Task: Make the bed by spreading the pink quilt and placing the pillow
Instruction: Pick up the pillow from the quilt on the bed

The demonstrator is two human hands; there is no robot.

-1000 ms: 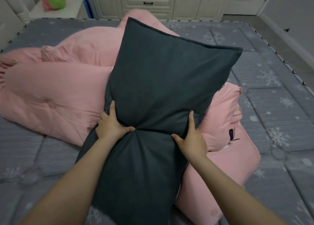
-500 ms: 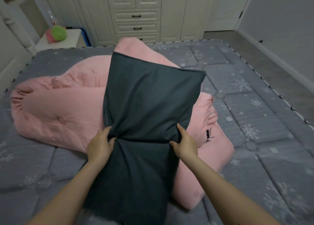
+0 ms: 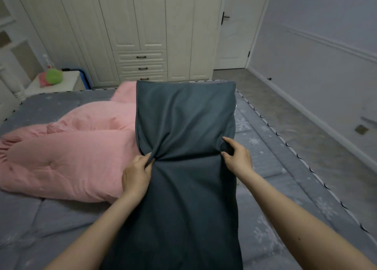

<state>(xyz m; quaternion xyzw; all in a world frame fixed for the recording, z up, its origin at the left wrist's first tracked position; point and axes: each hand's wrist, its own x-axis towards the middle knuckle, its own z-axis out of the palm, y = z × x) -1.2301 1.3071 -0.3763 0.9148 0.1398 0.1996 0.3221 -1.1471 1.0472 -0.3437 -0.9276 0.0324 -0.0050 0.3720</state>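
A long dark teal pillow (image 3: 183, 122) is held up in front of me, lengthwise away from me. My left hand (image 3: 136, 173) grips its left side at the waist, bunching the cloth. On the opposite edge my right hand (image 3: 237, 157) pinches the fabric at the same height. The pink quilt (image 3: 67, 157) lies crumpled in a heap on the left half of the grey mattress (image 3: 263, 198), partly hidden behind the pillow.
The mattress has a snowflake print and a stitched border along its right edge. A white nightstand (image 3: 65, 84) with a green and pink toy stands at the far left. Cream wardrobes with drawers (image 3: 142, 63) line the far wall. Bare floor (image 3: 318, 126) runs along the right.
The pillow has risen off the quilt and shifted right. My view has tilted up, bringing the wardrobes and door into sight. Both hands keep their grip at the pillow's waist.
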